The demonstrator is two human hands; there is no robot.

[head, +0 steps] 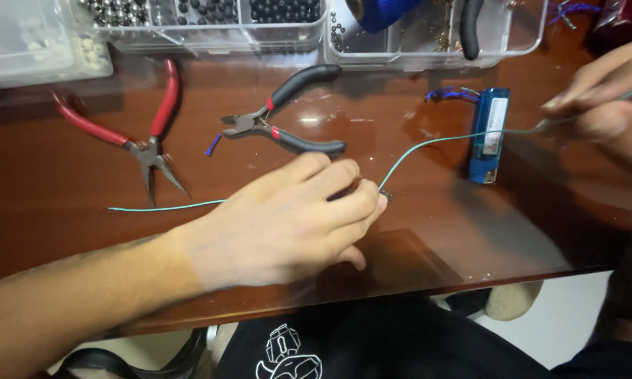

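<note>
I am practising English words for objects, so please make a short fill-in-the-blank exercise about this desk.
1. Both hands hold a thin ___ cord.
2. The needle-nose pliers have ___ handles.
3. The blue lighter lies nearer the ___ hand.
4. The left hand rests on the ___ table.

Missing words: turquoise; red; right; brown

My left hand [288,221] covers the spot where the thin teal cord [428,144] passes under my fingers, so my grip on it is hidden. A tiny dark bead [385,193] at my fingertips is too small to make out. My right hand [607,105] is blurred and cut off by the right edge. The clear bead boxes [211,28] run off the top edge.
</note>
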